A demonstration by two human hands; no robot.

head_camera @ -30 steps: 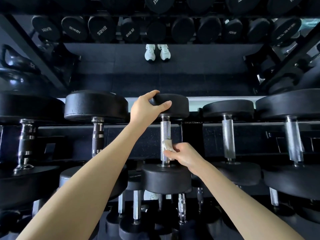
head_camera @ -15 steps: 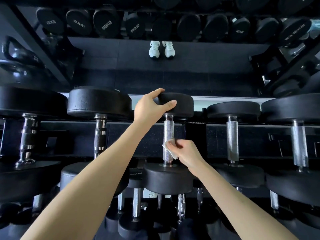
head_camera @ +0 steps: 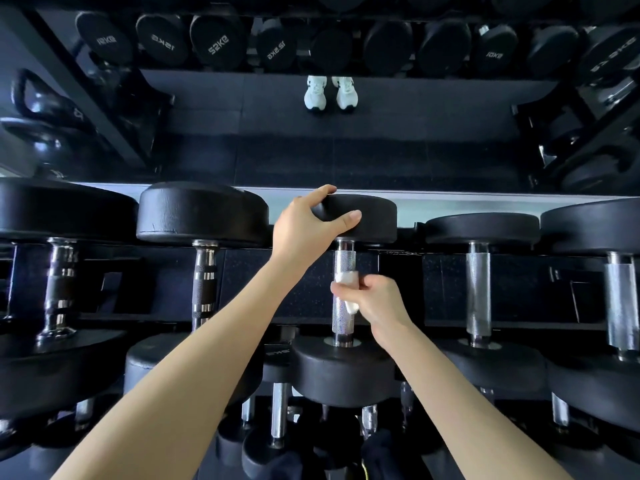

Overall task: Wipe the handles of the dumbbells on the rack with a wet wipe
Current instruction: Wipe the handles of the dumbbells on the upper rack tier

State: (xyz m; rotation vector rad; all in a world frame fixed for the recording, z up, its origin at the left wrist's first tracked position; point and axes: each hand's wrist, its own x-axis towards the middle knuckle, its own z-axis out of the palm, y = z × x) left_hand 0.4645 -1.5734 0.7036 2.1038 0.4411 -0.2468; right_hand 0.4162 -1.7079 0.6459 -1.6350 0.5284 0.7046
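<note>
- The middle dumbbell [head_camera: 367, 216] is laid on the rack [head_camera: 446, 252], with its handle [head_camera: 342, 263] running from 12 o'clock to 6 o'clock between a far weight and a near weight [head_camera: 343, 372]
- The far weight, at the 12 o'clock end, is gripped by the left hand [head_camera: 304, 223]: the fingers are curled over its far edge and the thumb is laid across its near side
- The wet wipe [head_camera: 346, 281], white and bunched, is held against the handle about halfway along, at 5 o'clock from the left hand
- The wipe is clamped on the handle by the right hand [head_camera: 375, 301], which is brought in from 5 o'clock; the fingers are closed round wipe and bar together, though how far they reach behind the bar cannot be told
- A larger dumbbell [head_camera: 204, 216] with a dark banded handle is seen at 9 o'clock, and one with a silver handle [head_camera: 479, 289] at 3 o'clock; both are apart from the hands
- Smaller dumbbells [head_camera: 278, 410] are stored on a lower tier at 6 o'clock
- A pair of white shoes [head_camera: 330, 93] is seen at 12 o'clock, and a kettlebell [head_camera: 41, 116] at 10 o'clock
</note>
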